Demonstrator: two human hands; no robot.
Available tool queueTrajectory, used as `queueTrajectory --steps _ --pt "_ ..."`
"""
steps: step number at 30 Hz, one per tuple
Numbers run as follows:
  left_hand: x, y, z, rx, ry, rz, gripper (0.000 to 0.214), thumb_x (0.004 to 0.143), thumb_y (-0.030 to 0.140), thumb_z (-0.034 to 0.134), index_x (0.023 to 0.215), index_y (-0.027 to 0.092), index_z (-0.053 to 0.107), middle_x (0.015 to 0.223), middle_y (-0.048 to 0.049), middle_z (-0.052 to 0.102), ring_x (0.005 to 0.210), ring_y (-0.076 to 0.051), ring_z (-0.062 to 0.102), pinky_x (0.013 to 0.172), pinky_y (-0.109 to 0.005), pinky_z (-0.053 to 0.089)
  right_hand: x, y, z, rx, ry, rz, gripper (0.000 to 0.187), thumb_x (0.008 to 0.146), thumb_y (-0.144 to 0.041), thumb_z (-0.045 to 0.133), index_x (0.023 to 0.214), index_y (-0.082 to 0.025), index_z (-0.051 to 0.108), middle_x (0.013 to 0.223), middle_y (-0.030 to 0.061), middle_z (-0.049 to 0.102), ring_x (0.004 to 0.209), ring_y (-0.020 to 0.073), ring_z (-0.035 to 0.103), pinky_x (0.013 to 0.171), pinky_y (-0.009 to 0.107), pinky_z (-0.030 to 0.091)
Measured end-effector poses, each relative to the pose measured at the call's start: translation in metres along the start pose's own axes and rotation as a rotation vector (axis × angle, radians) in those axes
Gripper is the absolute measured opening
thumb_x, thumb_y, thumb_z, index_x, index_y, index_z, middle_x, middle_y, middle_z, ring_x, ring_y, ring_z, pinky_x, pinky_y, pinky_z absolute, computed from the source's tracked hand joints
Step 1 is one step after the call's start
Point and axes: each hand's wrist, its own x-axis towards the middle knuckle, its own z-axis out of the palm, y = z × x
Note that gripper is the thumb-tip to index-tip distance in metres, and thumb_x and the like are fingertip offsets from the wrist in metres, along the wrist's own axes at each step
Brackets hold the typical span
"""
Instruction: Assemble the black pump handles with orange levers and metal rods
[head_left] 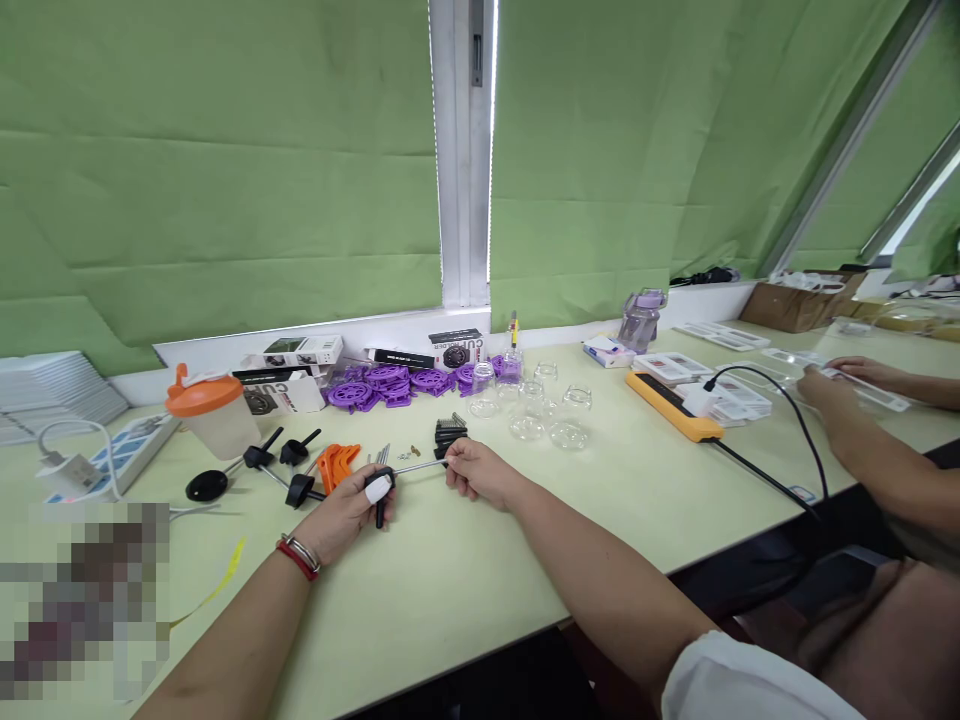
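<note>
My left hand (346, 512), with a white cover on one fingertip, is closed around the black head (380, 514) of a part with a thin metal rod (417, 467). My right hand (480, 474) pinches the rod's far end; its tip is hidden by the fingers. Similar black-headed rods (300, 490) and a round black disc (207, 486) lie left of my left hand. Orange plastic pieces (339, 466) sit just behind it. Beyond my right hand are black pieces (450, 432) with springs, and small brass bits (414, 451) lie near them.
Purple plastic wheels (386, 380) are heaped at the back before cup holder boxes (289, 390). Clear glass cups (529, 410) stand right of them. An orange-lidded cup (217, 410) is at left. A yellow power strip (675, 408) lies at right, near another person's hands (829, 395).
</note>
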Motion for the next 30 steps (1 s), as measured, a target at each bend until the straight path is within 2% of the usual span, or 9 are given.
queueTrajectory --steps 15,22,30 --pt "-0.0001 -0.0005 0.0004 0.005 0.014 0.003 0.037 0.070 0.043 0.071 0.092 0.017 0.057 0.075 -0.0023 0.057 0.061 -0.017 0.054 0.056 -0.030 0.042 -0.0009 -0.0002 -0.0003 -0.015 0.002 0.006 0.006 0.088 -0.022 0.046 0.082 -0.020 0.045 0.060 -0.0043 0.056 0.043 0.0058 0.044 0.038 0.015 0.030" --pt "-0.0003 -0.0029 -0.0036 0.068 -0.023 0.045 0.048 0.071 0.039 0.071 0.112 0.019 0.053 0.082 -0.0035 0.059 0.066 -0.018 0.054 0.059 -0.029 0.042 -0.0009 -0.0024 0.0010 0.006 0.026 -0.006 0.006 0.088 -0.019 0.042 0.082 -0.020 0.044 0.059 -0.0043 0.055 0.041 0.0061 0.043 0.035 0.015 0.029" --pt "-0.0009 -0.0003 -0.0024 0.214 -0.084 0.015 0.040 0.067 0.033 0.074 0.100 0.018 0.058 0.089 -0.0037 0.061 0.080 -0.018 0.055 0.072 -0.029 0.043 -0.0010 -0.0031 0.0014 0.033 0.045 -0.017 0.007 0.089 -0.020 0.040 0.083 -0.020 0.043 0.060 -0.0043 0.055 0.041 0.0063 0.043 0.034 0.015 0.029"
